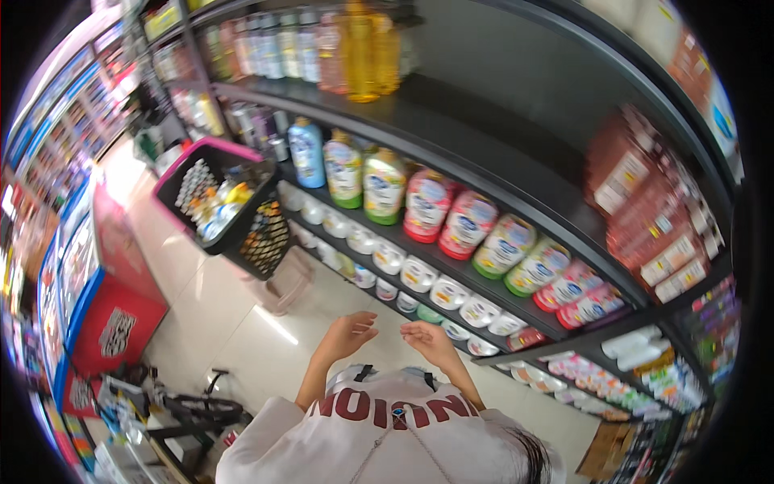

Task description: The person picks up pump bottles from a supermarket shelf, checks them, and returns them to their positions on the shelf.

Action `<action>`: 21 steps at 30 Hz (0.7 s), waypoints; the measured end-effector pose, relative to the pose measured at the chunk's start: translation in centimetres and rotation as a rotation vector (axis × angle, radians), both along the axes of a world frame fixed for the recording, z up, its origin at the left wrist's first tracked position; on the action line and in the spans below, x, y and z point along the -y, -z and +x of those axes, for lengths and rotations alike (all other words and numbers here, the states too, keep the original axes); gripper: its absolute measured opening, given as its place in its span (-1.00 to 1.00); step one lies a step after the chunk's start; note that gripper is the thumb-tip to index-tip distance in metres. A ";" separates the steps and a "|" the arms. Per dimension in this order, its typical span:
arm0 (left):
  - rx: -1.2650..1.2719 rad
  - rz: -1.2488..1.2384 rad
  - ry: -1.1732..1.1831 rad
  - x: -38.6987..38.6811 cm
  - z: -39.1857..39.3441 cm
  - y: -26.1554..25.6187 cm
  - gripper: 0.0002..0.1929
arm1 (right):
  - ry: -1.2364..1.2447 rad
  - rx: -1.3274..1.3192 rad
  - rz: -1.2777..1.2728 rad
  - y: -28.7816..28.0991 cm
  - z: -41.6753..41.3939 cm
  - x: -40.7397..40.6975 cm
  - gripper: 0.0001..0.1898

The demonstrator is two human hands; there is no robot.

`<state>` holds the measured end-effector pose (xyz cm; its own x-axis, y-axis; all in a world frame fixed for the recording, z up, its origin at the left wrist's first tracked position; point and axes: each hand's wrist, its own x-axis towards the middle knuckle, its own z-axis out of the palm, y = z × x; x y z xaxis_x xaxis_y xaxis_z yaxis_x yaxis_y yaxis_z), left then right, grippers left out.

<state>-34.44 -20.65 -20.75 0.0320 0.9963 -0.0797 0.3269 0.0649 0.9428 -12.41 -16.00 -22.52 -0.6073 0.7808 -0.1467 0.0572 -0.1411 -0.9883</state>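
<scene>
My left hand (347, 336) is raised in front of my waist with its fingers loosely curled and apart, holding nothing. Level with it, my right hand (429, 340) is also bare, its fingertips facing the left one across a gap. Neither hand touches the shelving. Beyond them runs a shelf row of large lotion-type bottles, among them a blue bottle (306, 152), a green-bottomed bottle (384, 186) and a red bottle (427, 206). Below that row, round white tubs (418, 274) line a lower shelf. Amber bottles (363, 54) stand on the shelf above.
A black plastic basket with a pink rim (208, 140), filled with small bottles, rests on a pale pink stool (290, 281) at left. Farther left stands a red chest freezer (130, 320). A bicycle (202, 402) is at lower left. Pink-brown boxes (650, 206) occupy the upper right shelf.
</scene>
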 end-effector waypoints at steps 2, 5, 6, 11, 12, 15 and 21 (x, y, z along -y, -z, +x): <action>-0.015 -0.039 -0.079 1.0 -2.0 -1.7 -0.66 | -0.020 0.020 0.034 -0.9 -2.9 -0.7 -0.74; -0.015 -0.032 -0.186 3.3 -5.4 -2.5 -0.66 | -0.119 -0.003 0.032 -1.2 -7.3 -1.0 -0.74; -0.016 -0.030 -0.222 4.3 -6.6 -2.5 -0.66 | -0.149 -0.012 0.029 -1.2 -8.8 -1.0 -0.74; -0.018 -0.025 -0.416 9.1 -11.0 -1.7 -0.65 | -0.312 -0.006 0.025 -0.9 -15.8 -0.1 -0.75; -0.015 -0.024 -0.441 9.9 -11.6 -1.6 -0.65 | -0.362 -0.008 0.007 -1.0 -17.1 0.1 -0.75; 0.041 -0.068 -0.544 11.7 -13.7 -1.4 -0.65 | -0.468 -0.008 0.009 -1.2 -20.9 0.4 -0.74; 0.096 -0.103 -0.717 13.5 -18.1 -0.9 -0.66 | -0.684 -0.004 0.055 -1.9 -28.7 -0.1 -0.75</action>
